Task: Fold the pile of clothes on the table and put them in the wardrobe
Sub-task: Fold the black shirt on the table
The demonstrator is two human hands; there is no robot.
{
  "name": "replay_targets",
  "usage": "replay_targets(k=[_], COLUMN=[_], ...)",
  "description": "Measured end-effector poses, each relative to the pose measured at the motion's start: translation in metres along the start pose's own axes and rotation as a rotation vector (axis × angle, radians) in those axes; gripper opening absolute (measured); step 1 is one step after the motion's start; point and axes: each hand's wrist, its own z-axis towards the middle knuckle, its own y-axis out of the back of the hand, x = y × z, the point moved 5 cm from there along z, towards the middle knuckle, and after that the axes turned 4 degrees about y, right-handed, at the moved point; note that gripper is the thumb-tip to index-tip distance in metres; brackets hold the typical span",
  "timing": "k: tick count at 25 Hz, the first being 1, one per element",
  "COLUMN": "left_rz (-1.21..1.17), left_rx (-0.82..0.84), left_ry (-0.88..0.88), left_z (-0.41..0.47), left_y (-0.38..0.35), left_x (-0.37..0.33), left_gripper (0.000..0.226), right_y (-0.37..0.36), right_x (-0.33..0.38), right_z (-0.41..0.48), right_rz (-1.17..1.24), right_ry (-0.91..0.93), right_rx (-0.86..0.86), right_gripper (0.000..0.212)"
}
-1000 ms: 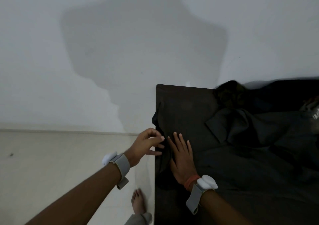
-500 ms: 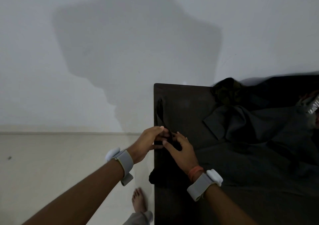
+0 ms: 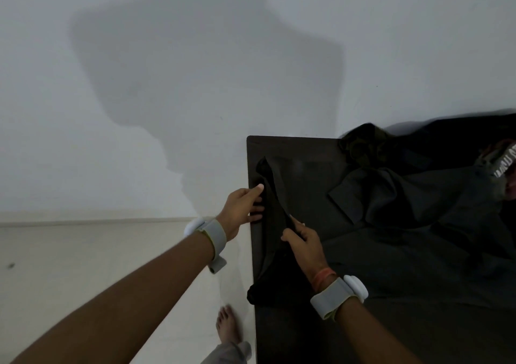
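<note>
Folding step under way. Small black garment lies along bench left edge. Left hand pinches its edge; right hand fingers grip raised crease. Pile waits unfolded, right. Next probably: lay crease over, press flat.

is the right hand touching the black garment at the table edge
Touching: the head view shows the right hand pinching a fold of the black garment.

My shadow falls on the white wall; my bare foot stands on the beige floor.
</note>
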Motion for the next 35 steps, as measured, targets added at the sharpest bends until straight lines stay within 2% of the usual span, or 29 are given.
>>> replay_targets(k=[2, 4, 6, 9, 11, 13, 14, 16, 19, 21, 22, 24, 26, 30, 35], left_rz=[0.013, 0.067, 0.073, 0.014, 0.076, 0.158, 0.196, 0.253, 0.316, 0.626, 0.831, 1.166, 1.403, 1.56, 1.603], left_rx=[0.018, 0.027, 0.009, -0.01, -0.034, -0.049, -0.059, -0.109, -0.196, -0.249, -0.245, -0.164, -0.04, -0.017, -0.061], left_ry=[0.025, 0.029, 0.012, 0.008, -0.014, -0.044, -0.053, -0.084, -0.167, -0.34, -0.497, -0.853, -1.027, -1.02, -0.981], left_z=[0.013, 0.024, 0.035, 0.051, 0.055, 0.056, 0.058, 0.063, 0.06, 0.044, 0.031, 0.005, -0.006, 0.005, 0.012], left_y=[-0.005, -0.012, -0.016, -0.015, -0.011, -0.005, 0.0, 0.012, 0.024, 0.019, 0.009, -0.017, -0.036, -0.036, -0.019], left_x=[-0.013, -0.024, -0.035, -0.049, -0.054, -0.056, -0.056, -0.056, -0.052, -0.041, -0.034, -0.011, 0.022, 0.064, 0.058], left_gripper=[0.042, 0.034, 0.036, 0.061, 0.055, 0.023, 0.009, 0.01, 0.007, 0.028, 0.041, 0.057, 0.06, 0.056, 0.057], right_y=[0.0, 0.0, -0.002, 0.003, 0.009, 0.019, 0.021, 0.019, 0.01, 0.007, 0.006, 0.007, 0.007, 0.01, 0.027], right_x=[-0.003, 0.001, 0.006, 0.016, 0.021, 0.014, 0.006, -0.016, -0.033, -0.032, -0.031, -0.031, -0.032, -0.035, -0.035], right_z=[0.0, -0.002, -0.003, -0.009, -0.014, -0.016, -0.016, -0.014, -0.015, -0.018, -0.019, -0.019, -0.019, -0.016, -0.012], right_rz=[0.015, -0.017, -0.048, 0.042, 0.032, -0.206, -0.378, -0.713, -1.004, -1.039, -1.045, -1.058, -1.059, -1.046, -1.028], right_ry=[0.013, 0.009, 0.023, 0.043, 0.107, 0.175, 0.202, 0.219, 0.277, 0.301, 0.307, 0.319, 0.321, 0.316, 0.364], right_rx=[0.007, 0.036, 0.062, 0.01, -0.088, -0.226, -0.237, -0.176, -0.162, -0.225, -0.253, -0.29, -0.276, -0.236, -0.156], right_gripper=[0.025, 0.01, 0.031, 0.056, 0.047, 0.034, 0.043, 0.069, 0.072, 0.069, 0.068, 0.066, 0.066, 0.063, 0.058])
